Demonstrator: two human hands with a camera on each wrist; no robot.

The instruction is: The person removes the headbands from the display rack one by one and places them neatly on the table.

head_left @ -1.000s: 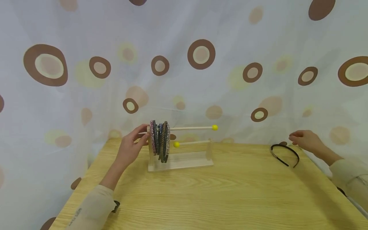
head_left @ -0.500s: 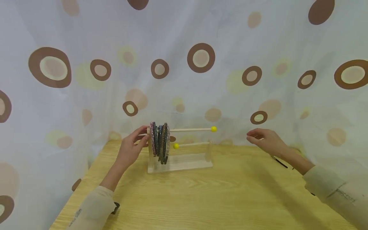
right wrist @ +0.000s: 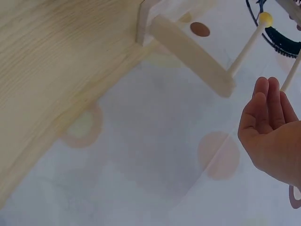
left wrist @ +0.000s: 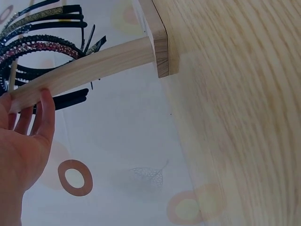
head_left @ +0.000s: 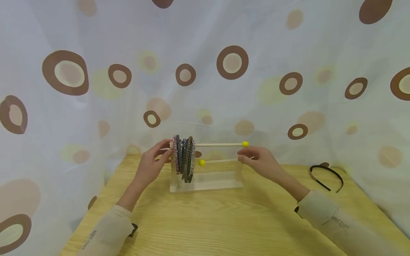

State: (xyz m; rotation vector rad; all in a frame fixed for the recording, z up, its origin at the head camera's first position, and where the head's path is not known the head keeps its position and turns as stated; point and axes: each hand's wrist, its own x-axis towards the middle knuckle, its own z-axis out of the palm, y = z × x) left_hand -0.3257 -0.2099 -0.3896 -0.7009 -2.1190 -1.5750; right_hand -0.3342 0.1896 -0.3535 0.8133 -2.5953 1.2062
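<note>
A pale wooden headband stand point(head_left: 208, 183) stands on the table with two rods, each tipped with a yellow ball. Several glittery headbands point(head_left: 184, 160) hang bunched at the left end of its upper rod. My left hand point(head_left: 151, 163) grips the top of the left upright point(left wrist: 103, 61) between thumb and fingers. Beside the upper rod's yellow ball point(head_left: 245, 144) is my right hand point(head_left: 261, 163), fingers loosely bent with nothing visible in them. In the right wrist view it hovers apart from the right upright point(right wrist: 193, 56). A black headband point(head_left: 321, 184) lies alone at the table's right.
The lower rod's yellow ball point(head_left: 201, 162) points left, below the upper rod. Behind the wooden table point(head_left: 205, 224) hangs a white curtain point(head_left: 205, 96) with brown and yellow circles, close to the back edge.
My right hand has swept left from above the lone headband to the stand's right end. The left hand keeps its grip on the upright. The view has shifted slightly.
</note>
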